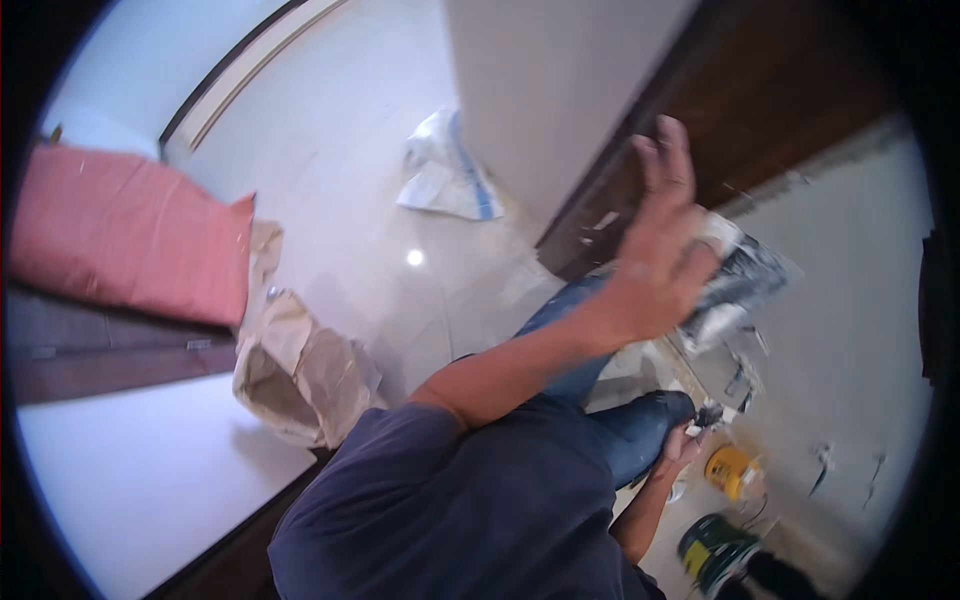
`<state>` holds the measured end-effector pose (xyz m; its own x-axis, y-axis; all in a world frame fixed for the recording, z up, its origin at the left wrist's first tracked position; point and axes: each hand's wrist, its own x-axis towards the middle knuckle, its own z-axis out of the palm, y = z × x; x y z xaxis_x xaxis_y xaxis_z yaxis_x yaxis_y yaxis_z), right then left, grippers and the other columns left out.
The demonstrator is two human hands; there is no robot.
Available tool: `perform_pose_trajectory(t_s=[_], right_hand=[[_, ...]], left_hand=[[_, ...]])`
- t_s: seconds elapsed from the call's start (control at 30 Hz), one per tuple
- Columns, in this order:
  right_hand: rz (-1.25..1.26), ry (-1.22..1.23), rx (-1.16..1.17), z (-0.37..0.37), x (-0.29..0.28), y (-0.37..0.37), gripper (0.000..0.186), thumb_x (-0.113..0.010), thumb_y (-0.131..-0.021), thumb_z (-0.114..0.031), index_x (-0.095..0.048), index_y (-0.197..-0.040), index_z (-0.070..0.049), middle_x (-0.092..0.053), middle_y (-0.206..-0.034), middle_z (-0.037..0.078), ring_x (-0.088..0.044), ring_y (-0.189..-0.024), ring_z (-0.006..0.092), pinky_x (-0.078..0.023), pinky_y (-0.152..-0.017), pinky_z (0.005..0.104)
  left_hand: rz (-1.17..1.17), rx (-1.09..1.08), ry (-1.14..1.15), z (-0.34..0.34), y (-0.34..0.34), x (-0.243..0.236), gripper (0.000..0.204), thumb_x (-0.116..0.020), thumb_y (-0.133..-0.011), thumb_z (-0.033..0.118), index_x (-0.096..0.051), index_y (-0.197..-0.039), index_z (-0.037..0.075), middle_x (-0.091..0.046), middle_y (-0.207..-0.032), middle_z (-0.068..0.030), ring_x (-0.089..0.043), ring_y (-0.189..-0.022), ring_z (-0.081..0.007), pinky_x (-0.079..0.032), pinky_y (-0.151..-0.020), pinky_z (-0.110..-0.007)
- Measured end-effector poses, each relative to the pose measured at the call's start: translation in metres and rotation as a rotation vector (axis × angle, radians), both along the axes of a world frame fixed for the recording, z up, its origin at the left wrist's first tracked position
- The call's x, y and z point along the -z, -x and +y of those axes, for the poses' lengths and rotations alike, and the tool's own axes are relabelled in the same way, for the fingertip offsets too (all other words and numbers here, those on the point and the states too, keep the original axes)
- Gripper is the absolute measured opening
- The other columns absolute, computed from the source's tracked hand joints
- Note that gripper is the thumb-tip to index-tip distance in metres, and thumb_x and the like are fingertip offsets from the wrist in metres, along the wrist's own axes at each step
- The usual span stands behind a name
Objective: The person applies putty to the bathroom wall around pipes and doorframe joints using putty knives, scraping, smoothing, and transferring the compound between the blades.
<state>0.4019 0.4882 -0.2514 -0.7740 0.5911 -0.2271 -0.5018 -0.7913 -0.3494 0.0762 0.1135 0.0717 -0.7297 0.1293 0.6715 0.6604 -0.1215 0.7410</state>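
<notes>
My left hand is raised in front of the dark wooden panel, its upper fingers extended and apart. Just right of it and partly behind it is a white, dark-smeared object, too unclear to name. Below that, a flat pale tool or board rests near my bent legs. My right hand is low beside my knee, its fingers closed on something small, pale and dark-stained that I cannot make out.
A pink sack lies at left on dark boards, beside a crumpled brown paper bag. A white sack with a blue stripe lies on the floor. Yellow and dark green buckets stand low at right beside the grey wall.
</notes>
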Motion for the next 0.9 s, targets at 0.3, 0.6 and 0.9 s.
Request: perform_pose_trajectory(t_s=[0.3, 0.6, 0.9], right_hand=[[-0.222, -0.008, -0.079, -0.002, -0.012, 0.044, 0.034, -0.056, -0.102, -0.018, -0.056, -0.135, -0.007, -0.06, -0.135, 0.007, -0.059, -0.116, 0.0226, -0.054, -0.098, 0.0453], [-0.257, -0.203, -0.011, 0.02, -0.005, 0.009, 0.032, -0.047, -0.104, -0.012, -0.057, -0.132, 0.0, -0.063, -0.133, 0.013, -0.063, -0.113, 0.0233, -0.051, -0.102, 0.0405], [0.017, 0.019, 0.085, -0.046, -0.039, 0.027, 0.03, -0.055, -0.1, -0.026, -0.066, -0.126, -0.017, -0.07, -0.125, 0.002, -0.066, -0.113, 0.0214, -0.054, -0.09, 0.0439]], left_hand=[[-0.079, 0.1, -0.084, -0.016, 0.003, -0.006, 0.018, -0.055, -0.091, 0.008, -0.052, -0.082, -0.008, -0.001, -0.167, -0.0243, 0.01, -0.15, -0.0529, -0.009, -0.121, -0.058], [-0.089, 0.135, -0.089, -0.018, -0.005, -0.012, 0.038, -0.055, -0.091, 0.01, -0.058, -0.128, -0.002, -0.014, -0.169, -0.016, -0.003, -0.155, -0.041, -0.011, -0.124, -0.05], [0.017, -0.069, -0.123, -0.033, 0.006, -0.017, 0.057, -0.04, -0.106, 0.029, -0.046, -0.14, -0.016, -0.044, -0.153, -0.0204, -0.053, -0.128, -0.0236, -0.042, -0.109, -0.035]])
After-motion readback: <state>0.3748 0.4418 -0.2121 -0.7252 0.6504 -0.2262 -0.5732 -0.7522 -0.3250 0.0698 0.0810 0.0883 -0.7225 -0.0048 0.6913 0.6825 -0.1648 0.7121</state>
